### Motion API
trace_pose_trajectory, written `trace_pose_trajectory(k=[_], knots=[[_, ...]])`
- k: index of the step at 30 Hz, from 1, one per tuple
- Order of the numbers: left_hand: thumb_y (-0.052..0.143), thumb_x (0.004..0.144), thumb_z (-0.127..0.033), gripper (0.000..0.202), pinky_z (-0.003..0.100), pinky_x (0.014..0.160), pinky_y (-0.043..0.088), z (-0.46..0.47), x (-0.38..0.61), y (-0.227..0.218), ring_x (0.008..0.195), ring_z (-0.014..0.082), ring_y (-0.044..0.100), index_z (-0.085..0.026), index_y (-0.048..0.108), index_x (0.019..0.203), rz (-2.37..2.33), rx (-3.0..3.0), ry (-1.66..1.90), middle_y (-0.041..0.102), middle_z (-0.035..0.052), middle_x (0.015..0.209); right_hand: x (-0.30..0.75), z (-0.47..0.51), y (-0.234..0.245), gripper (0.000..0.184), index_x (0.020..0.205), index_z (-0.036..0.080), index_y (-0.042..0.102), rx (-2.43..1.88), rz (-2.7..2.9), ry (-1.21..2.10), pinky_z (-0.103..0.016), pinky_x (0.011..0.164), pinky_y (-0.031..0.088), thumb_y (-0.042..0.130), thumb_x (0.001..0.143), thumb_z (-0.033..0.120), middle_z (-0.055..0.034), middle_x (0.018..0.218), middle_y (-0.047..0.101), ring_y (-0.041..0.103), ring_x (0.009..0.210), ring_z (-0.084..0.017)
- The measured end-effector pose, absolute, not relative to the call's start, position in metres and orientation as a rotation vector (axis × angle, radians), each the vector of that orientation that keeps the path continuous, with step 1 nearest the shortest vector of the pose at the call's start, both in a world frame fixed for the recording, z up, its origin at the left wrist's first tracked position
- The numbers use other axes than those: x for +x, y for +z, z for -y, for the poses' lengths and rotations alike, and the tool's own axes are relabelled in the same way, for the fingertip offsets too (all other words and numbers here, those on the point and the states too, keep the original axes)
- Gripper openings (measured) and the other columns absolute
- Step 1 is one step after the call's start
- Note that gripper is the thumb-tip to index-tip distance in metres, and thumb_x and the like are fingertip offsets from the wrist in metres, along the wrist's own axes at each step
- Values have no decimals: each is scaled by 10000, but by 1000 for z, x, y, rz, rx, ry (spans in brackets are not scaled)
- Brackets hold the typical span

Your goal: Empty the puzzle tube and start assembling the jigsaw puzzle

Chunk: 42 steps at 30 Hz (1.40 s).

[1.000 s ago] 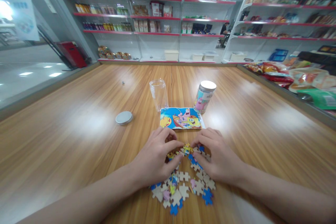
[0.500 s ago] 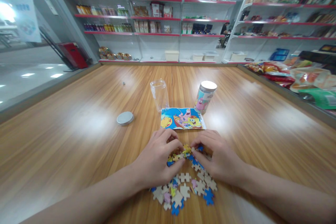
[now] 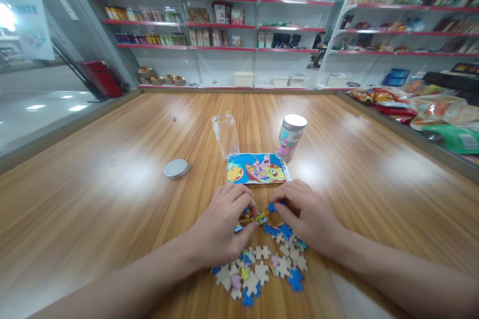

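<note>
Here, the left hand [image 3: 224, 224] and the right hand [image 3: 305, 219] rest on the brown wooden table [image 3: 112, 184], with the fingertips turned toward each other. Between them lies a small cluster of yellow and blue cardboard jigsaw pieces [image 3: 258, 218]. The thumb and fingers of the left hand are closed on its left edge. The fingers of the right hand are curled and pinch its right edge, where a blue part shows.

Just below both grips, toward the person, a loose pile of cardboard jigsaw pieces [image 3: 262, 269] spreads on the table. Some pieces lie with the plain beige back up, and some show blue or pink.

Just beyond the fingertips lies a flat rectangular cartoon picture card [image 3: 257, 168]. Farther behind it, a clear empty plastic jar [image 3: 225, 135] stands upright on the left-hand side. On the right-hand side stands a closed round jar with a white lid and a cartoon label [image 3: 290, 137]. A round silver metal lid [image 3: 176, 168] lies flat, well apart to the left of the left hand.

Far to the right of the right hand, colourful snack bags [image 3: 430, 104] lie along the table edge.
</note>
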<state>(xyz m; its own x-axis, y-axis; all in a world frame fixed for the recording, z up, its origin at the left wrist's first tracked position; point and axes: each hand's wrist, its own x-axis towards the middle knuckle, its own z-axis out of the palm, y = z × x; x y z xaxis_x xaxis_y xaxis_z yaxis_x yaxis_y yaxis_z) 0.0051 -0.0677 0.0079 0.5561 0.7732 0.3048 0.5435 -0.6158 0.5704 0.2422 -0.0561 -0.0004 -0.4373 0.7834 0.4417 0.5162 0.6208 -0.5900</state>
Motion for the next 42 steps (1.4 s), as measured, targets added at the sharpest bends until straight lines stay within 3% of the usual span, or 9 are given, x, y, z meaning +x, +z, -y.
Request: trace_pose_trajectory(k=[7,16,21,27,34,42], knots=[[553,911,-118,82,367,856,414,63,3,1,935,187,548,-191,586,893,-1044,2337,813,619,22,899,243,61,6,184,1001,206,685,-914,2223,468,-407,854,471,603,871,106,-71,973,617,566,952,-221],[610,848,-170,154,397,864,426,68,5,6,975,224,534,-199,642,996,-1105,2409,768,581,56,985,240,68,10,151,952,208,744,-830,2335,436,-455,915,452,636,858,159,-93,1047,578,542,1039,-251],[602,845,-151,121,398,871,427,69,5,8,979,225,535,-194,634,954,-1114,2398,767,581,54,978,240,65,7,298,1115,186,710,-848,2319,443,-428,922,460,592,857,95,-97,1069,596,535,1047,-239],[632,831,-135,99,382,852,410,67,4,8,945,209,536,-185,576,895,-1106,2357,763,601,32,942,239,63,3,148,968,188,718,-923,2295,416,-414,904,458,637,856,137,-87,1045,598,546,1028,-235],[557,933,-129,74,344,821,418,61,3,-3,914,180,529,-188,562,888,-1093,2285,949,597,22,905,239,62,1,45,844,181,679,-975,2256,391,-391,871,455,660,858,144,-71,980,603,555,974,-218],[550,853,-96,158,406,909,440,66,3,7,1035,227,520,-184,623,961,-1045,2401,809,558,69,1050,239,70,13,137,974,191,711,-720,2331,398,-436,920,441,656,849,189,-95,1067,572,534,1024,-237]])
